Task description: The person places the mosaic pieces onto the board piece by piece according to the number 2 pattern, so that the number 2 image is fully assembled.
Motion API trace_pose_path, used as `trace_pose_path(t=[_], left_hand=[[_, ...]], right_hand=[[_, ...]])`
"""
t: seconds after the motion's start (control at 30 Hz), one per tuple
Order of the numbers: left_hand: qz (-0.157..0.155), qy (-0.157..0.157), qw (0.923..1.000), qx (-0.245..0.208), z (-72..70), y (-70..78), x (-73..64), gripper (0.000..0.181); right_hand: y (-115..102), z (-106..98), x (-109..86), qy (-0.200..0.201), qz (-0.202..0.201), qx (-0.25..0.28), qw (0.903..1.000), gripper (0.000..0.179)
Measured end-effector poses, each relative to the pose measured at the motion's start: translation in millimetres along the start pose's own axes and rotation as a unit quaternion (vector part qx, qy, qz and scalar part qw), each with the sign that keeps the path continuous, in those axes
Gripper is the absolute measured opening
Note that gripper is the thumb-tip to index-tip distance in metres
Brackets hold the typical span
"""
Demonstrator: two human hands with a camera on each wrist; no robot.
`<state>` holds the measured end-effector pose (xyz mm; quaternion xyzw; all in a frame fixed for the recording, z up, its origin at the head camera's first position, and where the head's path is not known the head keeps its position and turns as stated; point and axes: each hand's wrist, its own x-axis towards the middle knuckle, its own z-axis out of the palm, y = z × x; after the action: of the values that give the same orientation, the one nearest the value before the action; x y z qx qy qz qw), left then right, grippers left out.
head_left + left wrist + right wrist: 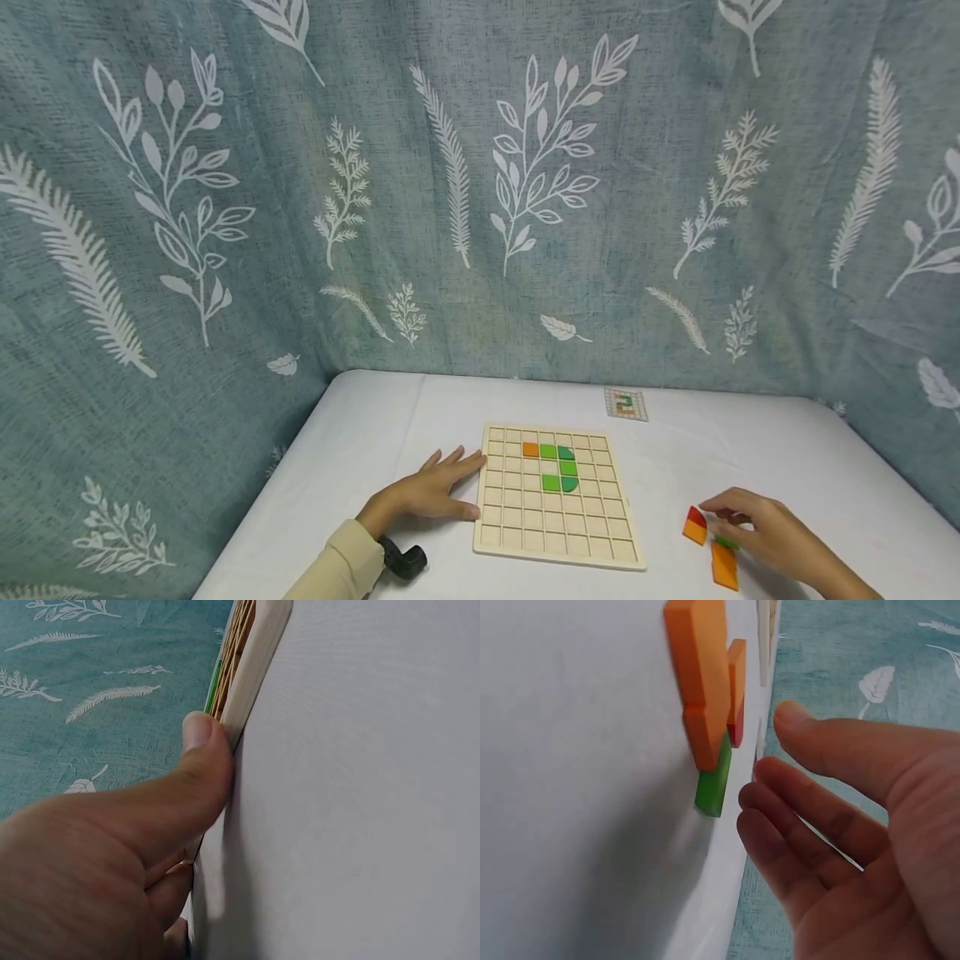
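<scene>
Head view lit brightly and evenly; light apparently diffused from above. Desk (375, 450) rendered near-white, soft shadows cast beneath left hand (431, 493) and right hand (765, 529). Curtain (465, 333) pattern stretched toward outer edges. Small card (627, 405) too coarsely resolved for detail. Wrist views rendered dimmer, greyer; broad blurred shadow thrown across desk in right one.

From the head, the right hand (765, 529) partly hides the green piece (726, 542) beside it, and the card (626, 404) farther off to its left is too small to read clearly. In the wrist views, the left hand (112, 855) masks most of its own fingers, and the top edge crops the board (259, 660) beside it and an orange piece (701, 652) near the right hand.
</scene>
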<state>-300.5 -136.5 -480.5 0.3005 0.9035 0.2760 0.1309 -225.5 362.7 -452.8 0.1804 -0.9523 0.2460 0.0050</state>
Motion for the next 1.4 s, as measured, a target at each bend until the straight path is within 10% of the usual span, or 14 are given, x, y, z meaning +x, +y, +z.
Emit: trace_pose_path(t=[0.83,1.4], left_hand=[[0.004,-0.001,1.0,-0.002,1.4,-5.2,1.0,0.091],[0.001,0.001,1.0,0.0,3.1,-6.9,2.3,0.091]], right_hand=[[-2,8,21.0,-0.006,-0.064,-0.069,0.9955,0.017],[-1,13,29.5,-0.006,-0.038,-0.07,0.9968,0.01]])
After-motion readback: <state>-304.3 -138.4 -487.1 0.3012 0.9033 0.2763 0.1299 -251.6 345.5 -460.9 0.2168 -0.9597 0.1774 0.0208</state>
